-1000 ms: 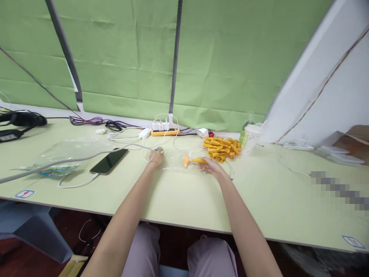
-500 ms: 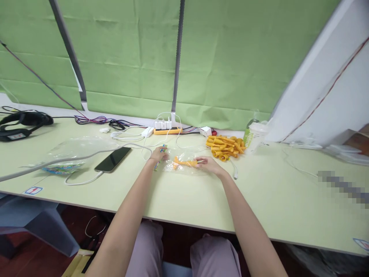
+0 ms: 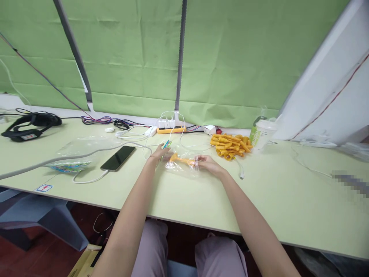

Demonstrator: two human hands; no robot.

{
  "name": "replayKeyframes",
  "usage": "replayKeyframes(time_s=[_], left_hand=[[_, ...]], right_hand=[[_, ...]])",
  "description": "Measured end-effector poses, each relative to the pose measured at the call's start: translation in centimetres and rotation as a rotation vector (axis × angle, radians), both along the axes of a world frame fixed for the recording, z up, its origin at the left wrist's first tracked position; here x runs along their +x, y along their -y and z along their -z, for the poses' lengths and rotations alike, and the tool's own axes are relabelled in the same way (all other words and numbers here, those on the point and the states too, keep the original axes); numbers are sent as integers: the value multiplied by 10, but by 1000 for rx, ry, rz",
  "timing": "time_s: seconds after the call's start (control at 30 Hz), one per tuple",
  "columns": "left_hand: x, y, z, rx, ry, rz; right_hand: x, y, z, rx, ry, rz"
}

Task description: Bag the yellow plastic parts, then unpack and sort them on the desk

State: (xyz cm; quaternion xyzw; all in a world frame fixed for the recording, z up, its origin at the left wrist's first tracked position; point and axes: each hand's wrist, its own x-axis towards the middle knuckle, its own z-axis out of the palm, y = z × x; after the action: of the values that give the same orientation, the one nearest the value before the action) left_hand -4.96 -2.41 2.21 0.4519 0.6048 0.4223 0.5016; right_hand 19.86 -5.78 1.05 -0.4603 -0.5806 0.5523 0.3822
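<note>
Fingers, left (image 3: 165, 150): pressed together on the left end of the small clear bag (image 3: 181, 169), by its coloured label (image 3: 166, 144).
Fingers, right (image 3: 199, 159): pinching the right end of the same bag; thumb and forefinger closed on the plastic.
Left hand (image 3: 160, 154): low over the table (image 3: 201, 200), forearm coming in from the near edge.
Right hand (image 3: 208, 164): just above the table, knuckles up, level with the left hand.
Bag contents: one orange plastic piece (image 3: 179, 158) lying lengthwise between the two hands; finer shape too small to tell.
Bag position: mid-table, stretched between the hands, underside touching or just off the surface; cannot tell which.
Pile of orange pieces (image 3: 230, 143): behind the right hand, apart from it.
Cup (image 3: 263, 132): just right of the pile.
Phone (image 3: 118, 158): left of the left hand, face up, white cable (image 3: 86, 180) plugged in.
Large clear bag (image 3: 77, 152): left of the phone.
Power strip (image 3: 169, 130): at the back edge, chargers plugged in.
Headset (image 3: 31, 125): far left.
</note>
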Motion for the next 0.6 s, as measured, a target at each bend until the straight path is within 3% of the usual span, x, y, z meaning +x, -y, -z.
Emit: replayKeyframes(time_s=[0.1,0.2,0.37,0.5,0.6], left_hand=[[-2,1,-1,4,-47,115],[2,0,4,25,97,222],[11,-4,12,-32,281,170],[5,-6,9,-29,111,96],[-2,-8,8,65,-178,16]], right_hand=[[-2,2,-2,7,9,-17],[-11,6,-1,20,22,-107],[-23,9,3,129,91,-176],[-23,10,3,302,242,-143],[-23,9,4,254,227,-154]])
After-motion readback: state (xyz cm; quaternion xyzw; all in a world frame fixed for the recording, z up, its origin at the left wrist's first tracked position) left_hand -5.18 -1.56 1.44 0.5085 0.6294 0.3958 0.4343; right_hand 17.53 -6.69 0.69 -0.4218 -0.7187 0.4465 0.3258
